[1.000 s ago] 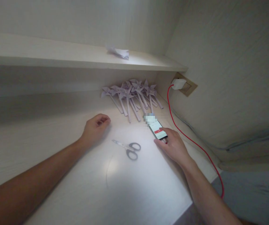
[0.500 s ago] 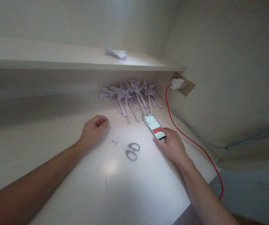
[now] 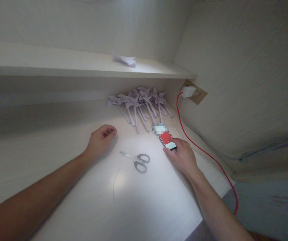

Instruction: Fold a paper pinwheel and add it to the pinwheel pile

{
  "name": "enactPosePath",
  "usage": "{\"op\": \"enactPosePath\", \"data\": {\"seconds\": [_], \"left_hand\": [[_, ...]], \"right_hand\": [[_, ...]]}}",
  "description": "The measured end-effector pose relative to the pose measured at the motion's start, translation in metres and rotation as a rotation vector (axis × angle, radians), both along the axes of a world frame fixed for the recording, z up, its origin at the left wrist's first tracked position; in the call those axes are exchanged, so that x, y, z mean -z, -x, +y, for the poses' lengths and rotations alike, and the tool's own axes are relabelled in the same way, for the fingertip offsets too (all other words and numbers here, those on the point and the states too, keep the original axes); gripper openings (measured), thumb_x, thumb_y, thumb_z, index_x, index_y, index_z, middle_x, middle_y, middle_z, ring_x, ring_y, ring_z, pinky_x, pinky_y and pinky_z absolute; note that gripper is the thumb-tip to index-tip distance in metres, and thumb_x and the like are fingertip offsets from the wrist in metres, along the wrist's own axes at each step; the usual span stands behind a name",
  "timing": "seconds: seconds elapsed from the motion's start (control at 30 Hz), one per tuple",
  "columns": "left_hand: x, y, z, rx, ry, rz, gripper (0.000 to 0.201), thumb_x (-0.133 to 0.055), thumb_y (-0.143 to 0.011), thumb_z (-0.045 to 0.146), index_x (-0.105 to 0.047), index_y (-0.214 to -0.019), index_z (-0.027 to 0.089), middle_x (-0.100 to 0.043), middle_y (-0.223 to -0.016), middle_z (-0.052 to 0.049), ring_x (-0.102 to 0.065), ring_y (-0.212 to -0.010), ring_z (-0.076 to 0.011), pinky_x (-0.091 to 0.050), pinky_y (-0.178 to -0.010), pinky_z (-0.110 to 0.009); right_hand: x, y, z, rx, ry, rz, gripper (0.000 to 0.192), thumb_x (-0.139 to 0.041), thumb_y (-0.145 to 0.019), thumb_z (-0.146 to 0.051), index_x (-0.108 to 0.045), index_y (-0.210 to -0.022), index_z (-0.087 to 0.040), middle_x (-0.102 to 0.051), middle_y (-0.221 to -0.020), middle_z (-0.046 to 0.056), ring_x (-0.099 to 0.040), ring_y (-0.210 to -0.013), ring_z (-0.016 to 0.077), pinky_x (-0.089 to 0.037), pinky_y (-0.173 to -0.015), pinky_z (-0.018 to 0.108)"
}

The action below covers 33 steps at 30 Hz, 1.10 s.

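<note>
The fingers (image 3: 176, 147) of the right hand (image 3: 182, 157) rest on the near end of the phone (image 3: 167, 140), which lies flat on the counter (image 3: 144, 201) with a red screen. The left hand (image 3: 100, 140) lies loosely curled and empty. A heap of paper pinwheels (image 3: 141, 102) already lies at the back, and the scissors (image 3: 136, 159) lie untouched between the hands, so cutting seems paused.

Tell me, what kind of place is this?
Probably a craft desk at home, built into a corner. A pale wooden desk has a shelf above, a pile of paper pinwheels, scissors, and a phone charging from a wall socket.
</note>
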State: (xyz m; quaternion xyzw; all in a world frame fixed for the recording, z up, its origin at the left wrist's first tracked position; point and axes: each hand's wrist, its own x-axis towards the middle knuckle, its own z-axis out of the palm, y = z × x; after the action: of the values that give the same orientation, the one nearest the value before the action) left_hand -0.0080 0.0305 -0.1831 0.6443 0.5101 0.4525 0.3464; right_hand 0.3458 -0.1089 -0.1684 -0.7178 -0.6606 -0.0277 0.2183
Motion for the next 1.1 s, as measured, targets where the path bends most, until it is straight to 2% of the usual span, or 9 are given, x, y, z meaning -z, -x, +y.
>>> {"op": "enactPosePath", "data": {"seconds": [0.2, 0.5, 1.1], "left_hand": [[-0.0014, -0.0002, -0.001, -0.001, 0.01, -0.003, 0.023, -0.072, -0.082, 0.042, -0.077, -0.09, 0.022, -0.075, -0.083, -0.003, -0.066, -0.075, -0.0194, -0.053, -0.072, -0.03], [-0.0019, 0.0, -0.001, -0.002, 0.012, 0.001, 0.023, -0.072, -0.083, 0.042, -0.077, -0.09, 0.021, -0.075, -0.083, -0.003, -0.065, -0.072, -0.0185, -0.052, -0.068, -0.028], [-0.0052, -0.0013, -0.0027, -0.019, 0.02, 0.0, 0.023, -0.071, -0.082, 0.043, -0.077, -0.089, 0.021, -0.075, -0.083, -0.004, -0.065, -0.072, -0.0191, -0.052, -0.067, -0.028]], "right_hand": [[-0.0009, 0.0021, 0.0, 0.005, -0.008, -0.003, 0.038, -0.069, -0.095, -0.047, -0.075, -0.121, -0.02, -0.077, -0.125, 0.015, -0.069, -0.119, 0.0353, -0.053, -0.106, 0.05], [0.0002, 0.0026, -0.0008, 0.005, -0.017, -0.014, 0.042, -0.069, -0.096, -0.048, -0.073, -0.127, -0.02, -0.076, -0.129, 0.016, -0.067, -0.121, 0.0368, -0.052, -0.107, 0.052], [0.0013, 0.0032, 0.0007, 0.006, -0.032, -0.01, 0.04, -0.069, -0.095, -0.048, -0.074, -0.123, -0.02, -0.076, -0.128, 0.016, -0.068, -0.12, 0.0362, -0.052, -0.107, 0.053]]}}
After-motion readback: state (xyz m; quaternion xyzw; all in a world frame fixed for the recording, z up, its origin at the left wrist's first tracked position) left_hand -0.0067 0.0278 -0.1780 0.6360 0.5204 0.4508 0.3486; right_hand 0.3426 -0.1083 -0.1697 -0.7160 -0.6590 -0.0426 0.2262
